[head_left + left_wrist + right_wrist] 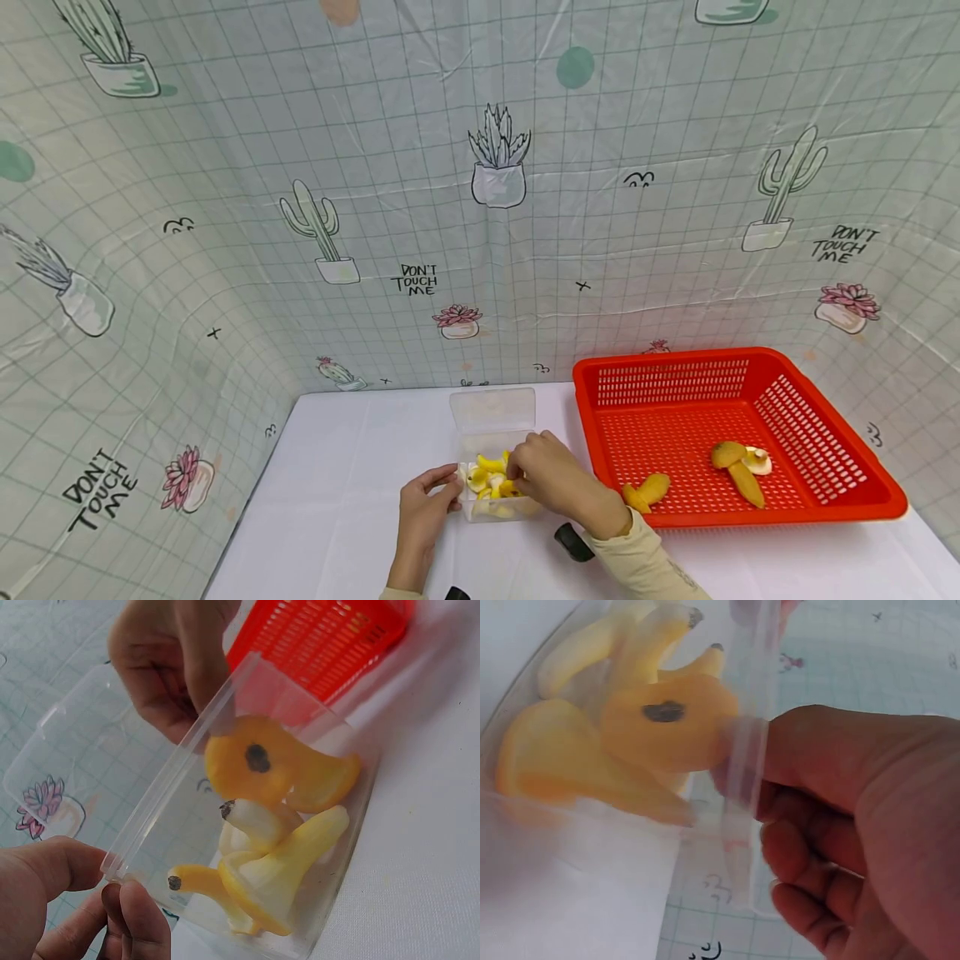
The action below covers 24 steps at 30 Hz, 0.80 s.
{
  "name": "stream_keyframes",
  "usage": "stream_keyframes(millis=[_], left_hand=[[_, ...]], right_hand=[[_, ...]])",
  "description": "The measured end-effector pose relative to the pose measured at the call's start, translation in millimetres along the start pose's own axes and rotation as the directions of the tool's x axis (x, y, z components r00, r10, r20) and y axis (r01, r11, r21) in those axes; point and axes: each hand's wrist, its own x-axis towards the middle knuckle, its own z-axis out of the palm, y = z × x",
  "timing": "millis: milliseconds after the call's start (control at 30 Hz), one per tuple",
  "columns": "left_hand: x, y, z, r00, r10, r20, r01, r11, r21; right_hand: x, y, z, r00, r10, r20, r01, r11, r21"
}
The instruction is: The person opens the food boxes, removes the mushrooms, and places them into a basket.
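A clear plastic box (501,511) stands on the table with its lid (492,408) folded back. Several yellow mushrooms (487,462) with pale stems lie inside. My left hand (429,508) pinches the box's left rim between thumb and fingers, as the left wrist view shows. From the right side, my right hand (553,477) reaches over the rim into the box. In the right wrist view, its thumb and forefinger pinch an orange-yellow mushroom (664,724) with a dark spot, seen through the box wall; the fingertips are partly blurred there.
A red perforated basket (757,522) stands right of the box, close to my right forearm. Inside lie brownish-yellow mushrooms (651,492) near its front left corner and others (744,483) with a pale one (759,461) toward the right. A patterned curtain (405,208) rises behind the table.
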Motion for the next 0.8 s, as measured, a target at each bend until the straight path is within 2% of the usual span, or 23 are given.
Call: stream_keyframes(millis=[467, 633, 800], left_hand=[[-2.9, 3.7, 0.5, 1.0, 0.002, -0.003, -0.002, 1.0, -0.005], [-2.9, 3.8, 0.5, 1.0, 0.005, 0.003, -0.005, 1.0, -0.006], [-3.4, 4.1, 0.7, 1.0, 0.004, 0.007, -0.004, 1.0, -0.011]], right_hand=[[-14.0, 1.0, -15.4, 0.989, -0.012, -0.15, 0.025, 0.996, 0.085], [-18.9, -1.1, -20.3, 0.972, -0.044, -0.232, 0.065, 0.994, 0.087], [-23.7, -1.4, -23.7, 0.946, -0.073, -0.315, 0.106, 0.991, 0.088]])
